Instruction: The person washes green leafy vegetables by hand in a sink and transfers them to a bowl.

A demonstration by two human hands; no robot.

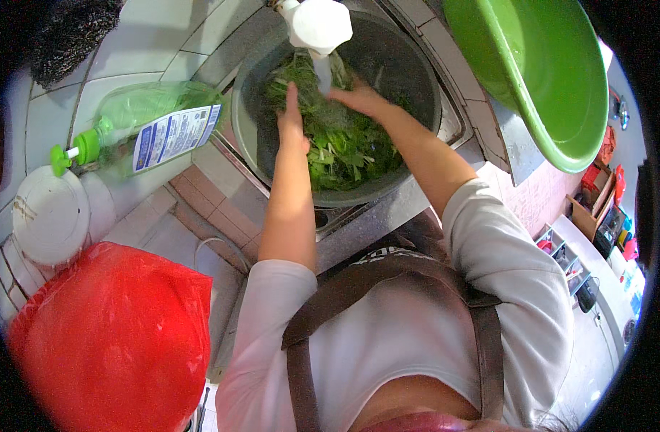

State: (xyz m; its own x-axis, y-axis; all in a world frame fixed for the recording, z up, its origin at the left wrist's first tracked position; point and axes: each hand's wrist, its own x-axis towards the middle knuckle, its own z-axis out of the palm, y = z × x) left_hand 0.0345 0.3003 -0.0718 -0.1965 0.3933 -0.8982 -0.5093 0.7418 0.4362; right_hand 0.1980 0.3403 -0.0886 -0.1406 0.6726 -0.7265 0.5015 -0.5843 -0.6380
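A large grey basin (242, 129) stands in the metal sink under a white tap (320, 27). Wet leafy greens (351, 154) fill much of it, with a paler, stringy bunch higher up near the spout. On the left side of that bunch is my left hand (292, 121), its fingers stretched upward against the stems. From the right, my right hand (362, 101) reaches in with its thumb toward the spout and its other fingers partly behind leaves. The bunch lies between both hands. Falling water and motion blur obscure the fingertips.
A green pump bottle (111, 124) lies to the left, near a white round lid (51, 215). At lower left bulges a red plastic bag (119, 335). A large green basin (556, 81) is tilted at upper right. A dark scouring pad (73, 40) hangs at upper left.
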